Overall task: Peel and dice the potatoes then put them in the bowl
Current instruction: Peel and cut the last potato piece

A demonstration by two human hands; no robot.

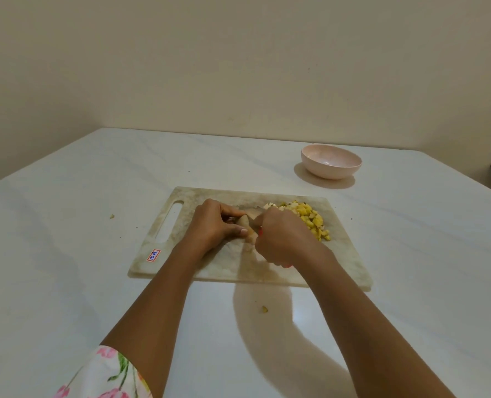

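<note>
On the white table (66,254), with the cutting board (342,262) as your landmark, everything you need sits close by: the pink bowl (331,161) stands well beyond the board's far right corner and looks empty, so no dice have gone into it yet. A heap of yellow potato dice (313,218) lies on the board's far right part, just beside your right hand. Your left hand (212,228) is curled over the middle of the board, fingers and thumb closed around a pale potato piece (245,225) and pinning it down. Your right hand (281,239) is a closed fist just right of that piece, gripping what seems to be a knife with a red handle (260,232); the blade is mostly hidden, so you cannot tell exactly where its edge meets the potato. By the look of it you are in the dicing step. Next, keep your left fingertips tucked back from the cut line and slice evenly downward. Two small scraps lie off the board: one (111,216) to its left, one (264,309) in front of its near edge.
</note>
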